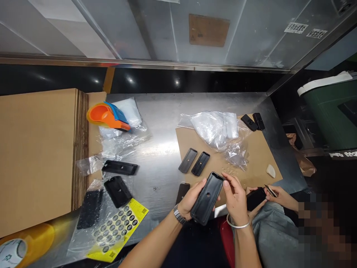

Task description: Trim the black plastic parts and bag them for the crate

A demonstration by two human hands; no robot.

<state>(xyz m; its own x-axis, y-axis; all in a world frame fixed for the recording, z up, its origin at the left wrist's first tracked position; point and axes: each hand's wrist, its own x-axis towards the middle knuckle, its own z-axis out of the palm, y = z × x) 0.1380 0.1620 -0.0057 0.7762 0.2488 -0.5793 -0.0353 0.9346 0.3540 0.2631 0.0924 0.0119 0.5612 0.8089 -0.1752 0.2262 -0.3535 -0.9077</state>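
A black rectangular plastic tray (208, 197), tilted with its hollow side up, is in front of me. My left hand (192, 199), below a metal watch, grips it along its left side. On its upper right edge rest the fingers of my right hand (234, 195), which has a bangle at the wrist. Just beyond lie a dark grey piece (187, 160) and a black piece (200, 163) on brown cardboard (262, 152). Another dark piece (182, 191) lies beside my left hand, partly hidden.
Stacked cardboard (36, 156), an orange tape dispenser (103, 116), black pieces (118, 190) and a yellow sticker sheet (119, 230) are at left. Clear bags (217, 128) lie centre right. At right, a co-worker's hands (283, 199) hold a dark piece and a small tool.
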